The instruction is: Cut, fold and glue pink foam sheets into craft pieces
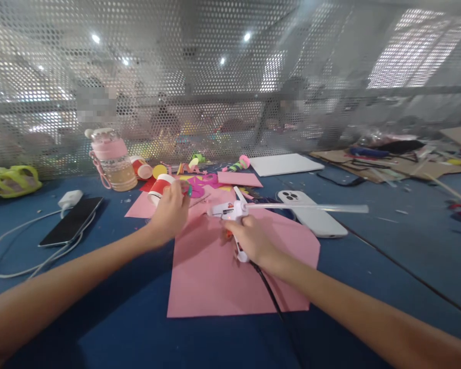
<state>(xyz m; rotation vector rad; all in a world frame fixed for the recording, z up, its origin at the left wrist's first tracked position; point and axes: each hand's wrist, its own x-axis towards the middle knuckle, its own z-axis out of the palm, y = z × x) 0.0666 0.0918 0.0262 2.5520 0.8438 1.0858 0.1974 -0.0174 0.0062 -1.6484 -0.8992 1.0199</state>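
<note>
Head view, and both hands are up over the pink sheet (pixel 230 277) on the blue table (pixel 369 266). Right hand (pixel 253 240) is clenched round the grip of the white glue gun (pixel 230 210), nozzle pointing left, a long clear glue stick (pixel 311 207) jutting out to the right above the white phone (pixel 311 212). The gun's black cord (pixel 271 294) trails back under the right forearm, across the sheet's near edge. Left hand (pixel 171 210) has its fingers wrapped round a red-and-white paper cup (pixel 160 187), held tipped on its side just left of the nozzle, close but not touching as far as can be seen.

Room now: the near stretch of table is open on both sides of the sheet. Far side is crowded, with coloured paper scraps (pixel 203 179) just beyond the hands and a pink-lidded bottle (pixel 113 159) by the mesh screen (pixel 230 77). To the left, a black phone (pixel 71 221) with a white charger cable (pixel 19 251) looping toward the near-left edge, well apart from the left arm. To the right, a white board (pixel 284 164) and a cardboard pile (pixel 388 164) along the back.
</note>
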